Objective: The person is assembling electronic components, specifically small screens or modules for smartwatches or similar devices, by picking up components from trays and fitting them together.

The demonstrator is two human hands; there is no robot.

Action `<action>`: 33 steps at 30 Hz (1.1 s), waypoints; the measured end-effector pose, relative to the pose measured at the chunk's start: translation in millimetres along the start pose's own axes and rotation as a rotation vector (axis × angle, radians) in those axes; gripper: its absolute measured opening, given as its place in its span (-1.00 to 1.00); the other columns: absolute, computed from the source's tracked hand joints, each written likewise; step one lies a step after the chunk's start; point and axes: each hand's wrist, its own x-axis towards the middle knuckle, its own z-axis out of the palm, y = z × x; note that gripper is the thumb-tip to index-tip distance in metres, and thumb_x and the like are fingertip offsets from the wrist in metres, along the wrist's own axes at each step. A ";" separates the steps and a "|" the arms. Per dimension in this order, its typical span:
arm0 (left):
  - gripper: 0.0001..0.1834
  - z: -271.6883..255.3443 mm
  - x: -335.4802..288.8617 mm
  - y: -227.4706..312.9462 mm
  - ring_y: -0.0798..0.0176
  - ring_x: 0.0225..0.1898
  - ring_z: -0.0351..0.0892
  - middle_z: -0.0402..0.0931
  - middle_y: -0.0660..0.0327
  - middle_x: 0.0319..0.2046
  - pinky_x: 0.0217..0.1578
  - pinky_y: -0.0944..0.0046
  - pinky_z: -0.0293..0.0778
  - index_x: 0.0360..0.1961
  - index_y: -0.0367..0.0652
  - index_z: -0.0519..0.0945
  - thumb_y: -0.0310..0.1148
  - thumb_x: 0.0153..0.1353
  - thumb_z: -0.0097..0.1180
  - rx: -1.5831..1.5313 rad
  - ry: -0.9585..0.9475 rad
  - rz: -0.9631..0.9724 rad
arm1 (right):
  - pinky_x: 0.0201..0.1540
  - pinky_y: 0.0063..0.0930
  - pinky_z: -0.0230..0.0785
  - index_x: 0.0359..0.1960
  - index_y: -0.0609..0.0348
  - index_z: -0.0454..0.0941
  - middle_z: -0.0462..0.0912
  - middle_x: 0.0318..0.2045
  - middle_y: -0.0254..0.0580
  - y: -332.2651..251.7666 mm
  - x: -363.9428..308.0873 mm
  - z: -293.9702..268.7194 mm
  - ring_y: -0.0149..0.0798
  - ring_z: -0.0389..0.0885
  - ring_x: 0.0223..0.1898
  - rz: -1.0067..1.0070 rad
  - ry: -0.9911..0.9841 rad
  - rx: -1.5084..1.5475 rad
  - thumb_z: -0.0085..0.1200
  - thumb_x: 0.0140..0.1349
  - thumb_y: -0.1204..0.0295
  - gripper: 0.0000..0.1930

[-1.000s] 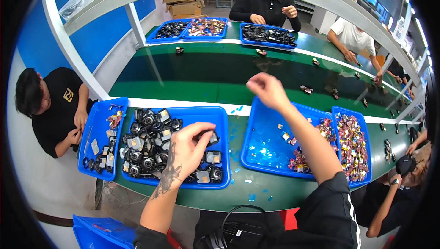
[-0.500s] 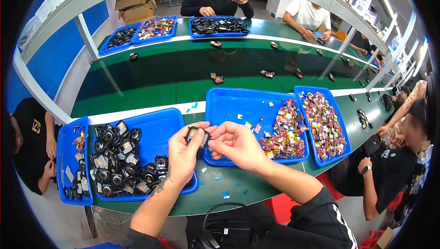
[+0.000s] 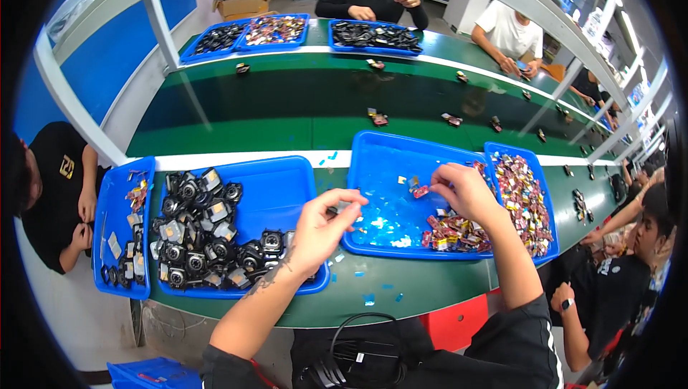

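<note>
My left hand (image 3: 322,228) hovers between the two big blue trays and pinches a small black part (image 3: 335,210) in its fingertips. Just left of it, the blue tray (image 3: 276,188) holds several black round-lensed parts (image 3: 197,235). My right hand (image 3: 464,190) is over the middle blue tray (image 3: 380,154), its fingertips closed on a small red piece (image 3: 420,191). A heap of red and mixed-colour small pieces (image 3: 450,231) lies under that hand in the tray's near right corner.
A narrow blue tray (image 3: 118,195) of odd parts sits far left, and another tray (image 3: 502,154) full of colourful pieces far right. The green conveyor belt (image 3: 287,102) behind carries scattered small items. People sit at the left, the right and across the belt.
My hands have come apart. The right hand moved right into the middle tray and took a red piece. The left hand kept the black part and stayed near the tray edge.
</note>
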 end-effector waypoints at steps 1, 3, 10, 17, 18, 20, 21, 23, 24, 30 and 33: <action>-0.84 0.9 -1.9 -1.2 0.34 -0.16 0.55 0.52 0.11 -0.04 -0.24 0.38 0.48 -0.15 -0.21 0.62 -0.39 0.35 0.07 0.005 0.023 -0.004 | -0.23 -0.23 0.46 -0.37 0.20 0.61 0.64 -0.38 -0.08 -16.1 -3.1 -0.7 -0.01 0.62 -0.31 -0.053 0.056 0.097 0.19 0.15 0.49 -0.94; -0.69 4.6 -2.2 -2.6 0.42 -0.16 0.47 0.42 0.23 -0.07 -0.29 0.44 0.43 -0.03 -0.04 0.66 -0.33 0.17 0.30 0.365 -0.010 0.234 | -0.27 -0.28 0.47 -0.32 0.19 0.64 0.63 -0.42 -0.10 -49.3 -13.2 1.0 -0.04 0.62 -0.32 -0.128 0.081 0.202 0.20 0.13 0.53 -0.91; -0.81 12.5 -9.3 -1.2 0.29 -0.14 0.57 0.51 0.15 -0.13 -0.19 0.32 0.48 -0.18 -0.19 0.68 -0.41 0.18 0.27 0.301 -0.188 0.235 | -0.24 -0.44 0.59 -0.22 0.27 0.63 0.67 -0.31 -0.14 -111.6 -20.8 15.5 -0.26 0.69 -0.30 -0.058 0.178 0.522 0.24 0.13 0.60 -0.83; -0.89 11.4 -10.7 -0.3 0.30 -0.15 0.57 0.53 0.16 -0.14 -0.19 0.33 0.51 -0.26 -0.23 0.66 -0.50 0.16 0.26 0.284 -0.100 0.273 | -0.19 -0.55 0.59 -0.24 0.35 0.59 0.66 -0.33 -0.19 -95.1 -21.9 41.8 -0.45 0.63 -0.23 0.158 0.175 0.963 0.24 0.15 0.62 -0.85; -0.89 11.2 -11.0 1.1 0.30 -0.15 0.57 0.53 0.16 -0.14 -0.19 0.33 0.51 -0.26 -0.23 0.66 -0.50 0.16 0.26 0.283 -0.100 0.272 | -0.21 -0.57 0.59 -0.25 0.35 0.59 0.66 -0.33 -0.21 -96.9 -21.4 40.6 -0.45 0.63 -0.24 0.193 0.169 1.078 0.21 0.19 0.60 -0.89; -0.89 10.9 -11.5 4.2 0.26 -0.16 0.59 0.52 0.16 -0.13 -0.20 0.30 0.52 -0.28 -0.22 0.65 -0.50 0.14 0.27 0.398 -0.053 0.330 | -0.24 -0.59 0.56 -0.26 0.35 0.59 0.65 -0.32 -0.22 -91.2 -20.3 39.9 -0.47 0.61 -0.27 0.222 0.108 1.090 0.18 0.22 0.58 -0.90; -0.89 10.9 -11.8 3.1 0.26 -0.16 0.59 0.52 0.16 -0.13 -0.20 0.30 0.52 -0.28 -0.22 0.65 -0.50 0.14 0.27 0.397 -0.051 0.328 | -0.28 -0.62 0.53 -0.27 0.34 0.59 0.64 -0.31 -0.23 -88.7 -20.1 38.9 -0.49 0.59 -0.29 0.250 0.046 1.101 0.16 0.25 0.55 -0.91; -0.89 11.0 -13.2 -0.5 0.20 -0.17 0.60 0.51 0.14 -0.12 -0.19 0.25 0.54 -0.31 -0.22 0.63 -0.51 0.11 0.28 0.614 -0.026 0.498 | -0.32 -0.63 0.47 -0.27 0.32 0.57 0.62 -0.34 -0.27 -86.4 -20.7 37.3 -0.51 0.55 -0.33 0.217 -0.013 1.093 0.13 0.29 0.51 -0.90; -0.89 11.8 -13.9 -0.4 0.20 -0.17 0.60 0.51 0.14 -0.12 -0.19 0.25 0.54 -0.31 -0.22 0.63 -0.51 0.11 0.28 0.614 -0.026 0.495 | -0.36 -0.65 0.42 -0.28 0.31 0.55 0.59 -0.36 -0.32 -85.4 -20.5 37.6 -0.54 0.51 -0.37 0.185 -0.067 1.086 0.09 0.33 0.47 -0.88; -0.92 17.9 -15.4 -0.1 0.13 -0.15 0.60 0.51 0.09 -0.13 -0.18 0.22 0.54 -0.34 -0.23 0.60 -0.54 0.12 0.23 0.683 -0.063 0.523 | -0.43 -0.59 0.31 -0.33 0.21 0.42 0.48 -0.50 -0.39 -81.8 -16.0 50.7 -0.56 0.40 -0.46 0.236 -0.043 1.004 -0.04 0.42 0.39 -0.83; -0.93 22.3 -10.4 -3.1 0.15 -0.11 0.57 0.53 0.06 -0.18 -0.12 0.19 0.52 -0.35 -0.23 0.61 -0.57 0.12 0.20 0.517 -0.031 0.387 | -0.27 -0.10 0.47 -0.20 0.17 0.46 0.60 -0.36 0.03 -70.6 -4.1 61.8 0.17 0.61 -0.25 0.114 0.273 0.174 -0.01 0.26 0.54 -0.90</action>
